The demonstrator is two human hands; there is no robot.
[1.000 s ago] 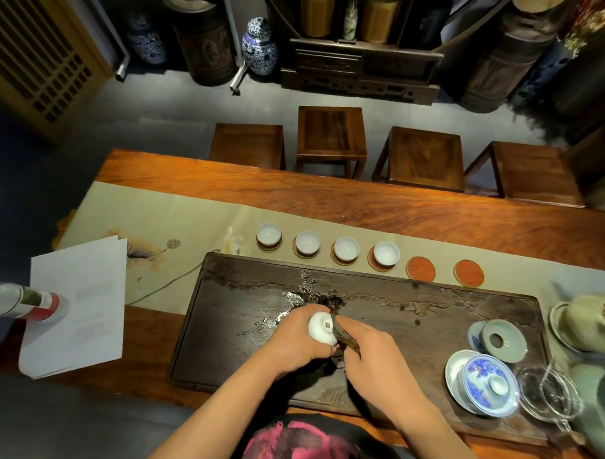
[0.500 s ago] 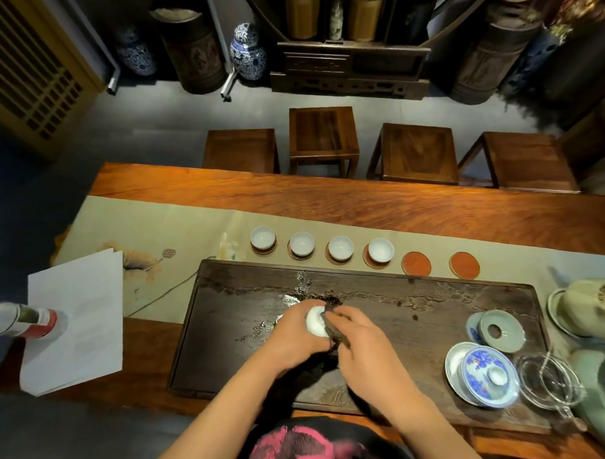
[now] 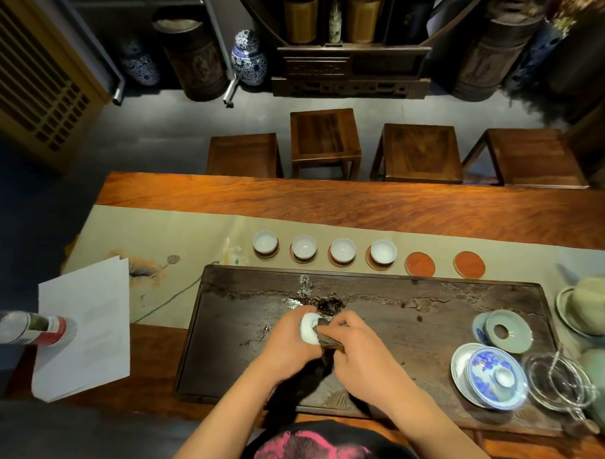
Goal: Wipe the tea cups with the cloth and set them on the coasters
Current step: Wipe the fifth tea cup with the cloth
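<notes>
My left hand point(image 3: 291, 343) grips a small white tea cup point(image 3: 308, 328) over the dark wooden tea tray point(image 3: 417, 314), its base turned toward me. My right hand point(image 3: 358, 347) presses a dark brown cloth point(image 3: 329, 338) against the cup's right side. Beyond the tray, several white cups stand on coasters in a row, from the leftmost cup point(image 3: 265, 241) to the rightmost cup point(image 3: 383, 251). Two orange coasters point(image 3: 419, 264) point(image 3: 468, 264) lie bare to the right of that row.
A blue-and-white lidded bowl point(image 3: 495, 377), a celadon lid point(image 3: 508, 330) and a glass pitcher point(image 3: 556, 381) sit at the tray's right end. White paper point(image 3: 85, 326) and a bottle point(image 3: 30, 330) lie at the left. Wooden stools point(image 3: 325, 135) stand beyond the table.
Both hands stay together on the cup over the tray, and the cloth has shifted slightly around the cup. The camera view has tilted down a little.
</notes>
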